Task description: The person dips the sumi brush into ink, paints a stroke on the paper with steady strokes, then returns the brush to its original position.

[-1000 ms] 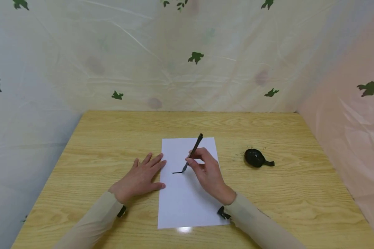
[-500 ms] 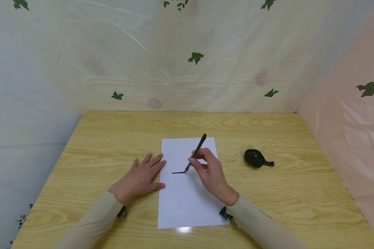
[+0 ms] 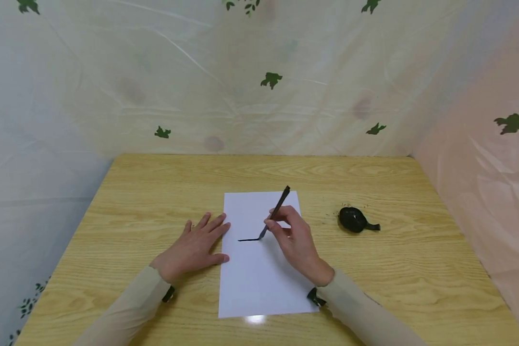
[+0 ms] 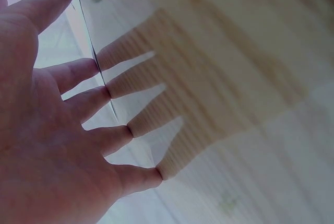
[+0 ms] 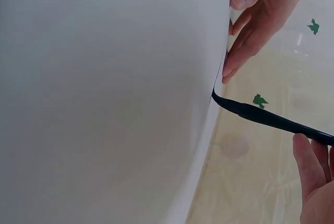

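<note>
My right hand (image 3: 300, 247) pinches a dark paintbrush (image 3: 279, 205) between thumb and fingers, its handle slanting up and to the right. In the right wrist view the brush (image 5: 271, 119) has its black tip bent against the paper. A thin black line (image 3: 247, 240) runs level across the white sheet of paper (image 3: 253, 288) and ends at that tip. Flat on the sheet's left edge lies my left hand (image 3: 192, 252), fingers spread, its fingertips and thumb tip on the paper. The left wrist view shows its palm side and straight fingers (image 4: 112, 138) against the glossy tabletop.
A glossy black round vessel (image 3: 352, 220) with a short handle sits right of the paper, small dark specks beside it. The wood-grain table (image 3: 164, 178) ends at a pale curtain (image 3: 207, 86) with green leaf-shaped marks; more sheeting hangs at both sides.
My right hand and the paintbrush have slid slightly to the right, and the black line has grown longer that way. The left hand has stayed in place.
</note>
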The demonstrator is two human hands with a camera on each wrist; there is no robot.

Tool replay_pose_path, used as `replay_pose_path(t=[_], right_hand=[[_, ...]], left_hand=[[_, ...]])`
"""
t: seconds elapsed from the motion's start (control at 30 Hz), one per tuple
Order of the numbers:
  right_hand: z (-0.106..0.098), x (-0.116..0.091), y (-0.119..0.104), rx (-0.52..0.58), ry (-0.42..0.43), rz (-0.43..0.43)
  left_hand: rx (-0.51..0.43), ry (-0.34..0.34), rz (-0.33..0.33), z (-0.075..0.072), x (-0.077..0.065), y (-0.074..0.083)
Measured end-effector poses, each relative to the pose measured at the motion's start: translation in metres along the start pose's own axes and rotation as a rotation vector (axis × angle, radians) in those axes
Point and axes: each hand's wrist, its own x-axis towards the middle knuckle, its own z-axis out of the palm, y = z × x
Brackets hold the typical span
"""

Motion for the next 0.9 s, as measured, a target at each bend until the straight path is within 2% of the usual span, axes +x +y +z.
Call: replay_pose_path(t=[0.9], right_hand=[[-0.011,-0.004,0.000,-0.027,-0.011,0.011]], left_hand=[[-0.010,0.009,0.016,0.001,-0.001,0.000]])
